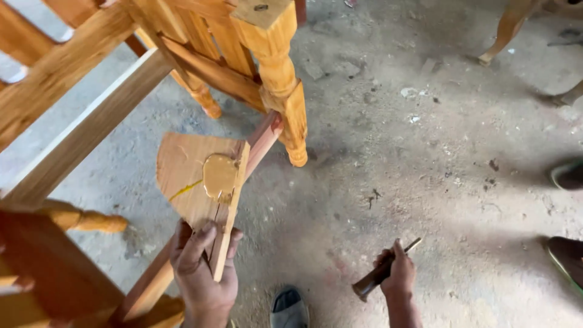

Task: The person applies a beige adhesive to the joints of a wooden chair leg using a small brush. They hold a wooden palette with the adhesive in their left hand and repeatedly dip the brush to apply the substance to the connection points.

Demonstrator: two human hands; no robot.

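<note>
One wooden scrap board (188, 176) carrying a blob of tan filler paste (220, 176) sits clamped in the left hand (203, 273), fingers wrapped on its lower edge. Off to the right, the right hand (398, 276) grips a dark-handled tool (381, 272), fingers closed around it. Loading filler seems the step in hand; next, the tool tip must reach the paste, beside the turned chair leg (280, 79).

My left hand (203, 276) holds board (197, 182) with putty blob (220, 176) on it, over chair rail (258, 146); right hand (398, 276) holds tool (382, 270) rightward, above floor (425, 152).
</note>
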